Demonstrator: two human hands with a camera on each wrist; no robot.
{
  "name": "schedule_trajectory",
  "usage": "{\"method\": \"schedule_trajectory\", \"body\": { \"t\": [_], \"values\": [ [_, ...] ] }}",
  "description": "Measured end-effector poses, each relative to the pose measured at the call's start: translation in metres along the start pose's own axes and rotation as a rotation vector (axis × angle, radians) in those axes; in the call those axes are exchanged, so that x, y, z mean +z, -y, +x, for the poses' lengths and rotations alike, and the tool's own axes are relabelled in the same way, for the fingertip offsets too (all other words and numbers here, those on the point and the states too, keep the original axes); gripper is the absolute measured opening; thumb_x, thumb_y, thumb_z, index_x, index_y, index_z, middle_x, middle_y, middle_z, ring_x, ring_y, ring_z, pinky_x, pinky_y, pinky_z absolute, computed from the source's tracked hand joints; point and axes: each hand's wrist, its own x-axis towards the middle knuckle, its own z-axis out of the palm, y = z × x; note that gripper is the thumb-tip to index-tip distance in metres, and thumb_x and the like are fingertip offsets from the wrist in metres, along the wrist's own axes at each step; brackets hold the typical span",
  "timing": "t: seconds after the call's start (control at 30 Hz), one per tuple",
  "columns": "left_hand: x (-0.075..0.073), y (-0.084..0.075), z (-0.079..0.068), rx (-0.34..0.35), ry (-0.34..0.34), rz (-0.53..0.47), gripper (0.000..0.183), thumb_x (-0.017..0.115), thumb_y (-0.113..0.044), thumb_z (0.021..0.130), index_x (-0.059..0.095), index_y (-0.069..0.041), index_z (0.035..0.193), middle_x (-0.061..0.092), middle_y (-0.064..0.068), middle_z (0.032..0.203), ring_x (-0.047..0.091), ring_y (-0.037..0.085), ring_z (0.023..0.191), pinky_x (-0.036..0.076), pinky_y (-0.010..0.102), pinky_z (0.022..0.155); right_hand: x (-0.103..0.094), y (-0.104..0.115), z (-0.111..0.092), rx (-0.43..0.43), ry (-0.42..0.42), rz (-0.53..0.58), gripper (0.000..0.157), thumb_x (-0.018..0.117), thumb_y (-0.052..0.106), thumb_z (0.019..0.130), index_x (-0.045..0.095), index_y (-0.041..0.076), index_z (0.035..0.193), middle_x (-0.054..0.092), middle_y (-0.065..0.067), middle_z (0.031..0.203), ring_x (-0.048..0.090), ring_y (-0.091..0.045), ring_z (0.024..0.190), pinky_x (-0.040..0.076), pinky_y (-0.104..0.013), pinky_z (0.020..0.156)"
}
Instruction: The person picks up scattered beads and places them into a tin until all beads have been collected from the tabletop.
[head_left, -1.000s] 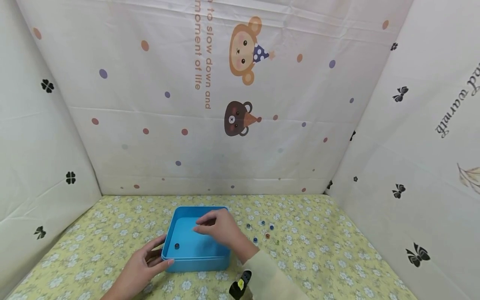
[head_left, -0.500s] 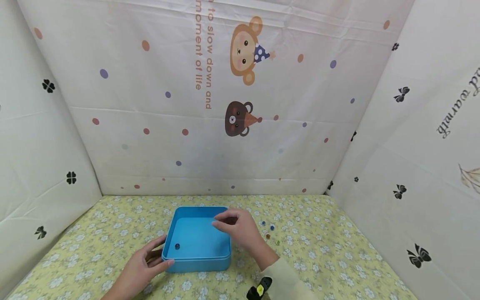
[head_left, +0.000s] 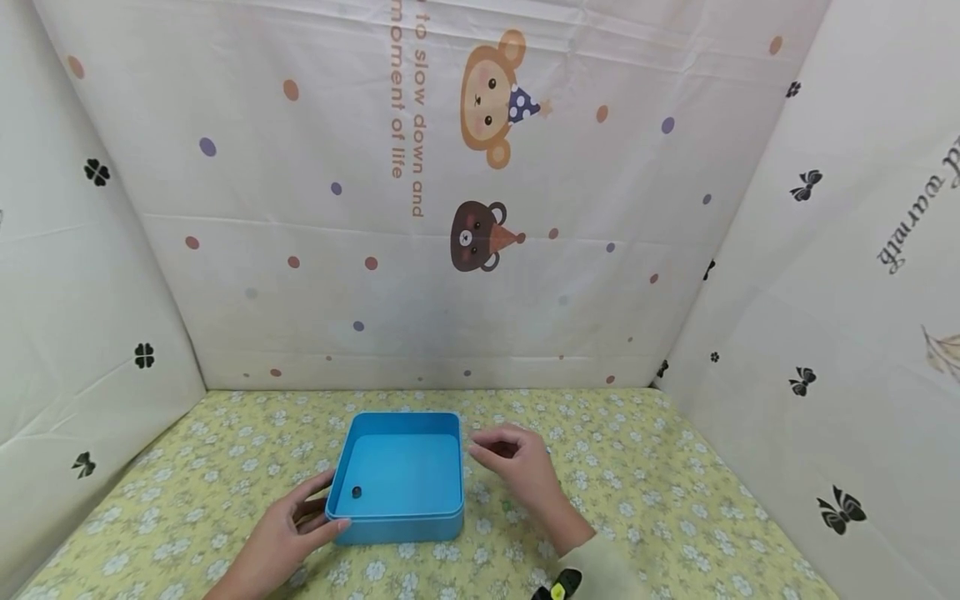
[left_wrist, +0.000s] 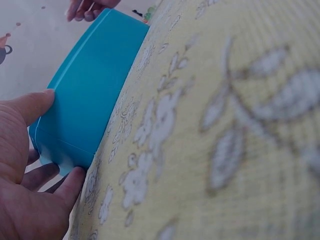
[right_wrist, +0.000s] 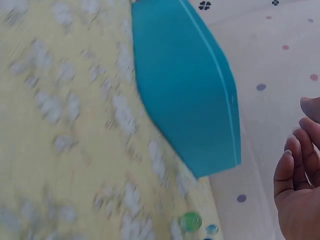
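Note:
An open, square blue plastic box (head_left: 405,475) stands on the flowered cloth, with one small dark marble (head_left: 356,492) in its front left corner. My left hand (head_left: 288,529) holds the box at that corner; the thumb (left_wrist: 37,104) lies on one wall and the fingers bend around the side. Just right of the box, my right hand (head_left: 521,467) is in the air, its fingers loosely bent. A gap shows between thumb and fingertips in the right wrist view, and nothing is seen there. A green marble (right_wrist: 190,221) and a blue marble (right_wrist: 212,229) lie on the cloth below it.
The yellow flowered cloth (head_left: 637,517) covers the table. White printed sheets hang as a back wall (head_left: 420,292) and at both sides. A dark band with a yellow patch (head_left: 558,587) is on the right wrist.
My right hand has moved right, from over the inside of the box to beyond its right wall, now covering marbles seen earlier. The left hand and the box stay in place.

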Motion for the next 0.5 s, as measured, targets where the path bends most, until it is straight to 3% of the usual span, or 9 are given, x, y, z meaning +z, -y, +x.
{"method": "schedule_trajectory", "body": {
  "t": [0.23, 0.5],
  "values": [
    [0.000, 0.000, 0.000, 0.004, 0.005, -0.020, 0.083, 0.079, -0.029, 0.091, 0.034, -0.016, 0.159, 0.033, 0.022, 0.164, 0.043, 0.051, 0.144, 0.063, 0.037, 0.110, -0.016, -0.008, -0.007, 0.009, -0.027, 0.000, 0.022, 0.080, 0.027, 0.093, 0.080, 0.014, 0.110, 0.073, -0.009, 0.109, 0.070, -0.015, 0.090, 0.069, -0.023, 0.075],
    [0.000, -0.001, -0.001, 0.013, 0.014, 0.009, 0.082, 0.077, -0.029, 0.093, 0.032, -0.015, 0.159, 0.031, 0.026, 0.164, 0.042, 0.052, 0.143, 0.064, 0.038, 0.108, -0.033, -0.016, -0.016, 0.079, -0.061, 0.009, 0.024, 0.081, 0.027, 0.091, 0.079, 0.014, 0.111, 0.070, -0.016, 0.113, 0.069, -0.016, 0.090, 0.071, -0.037, 0.078]
  ]
}}
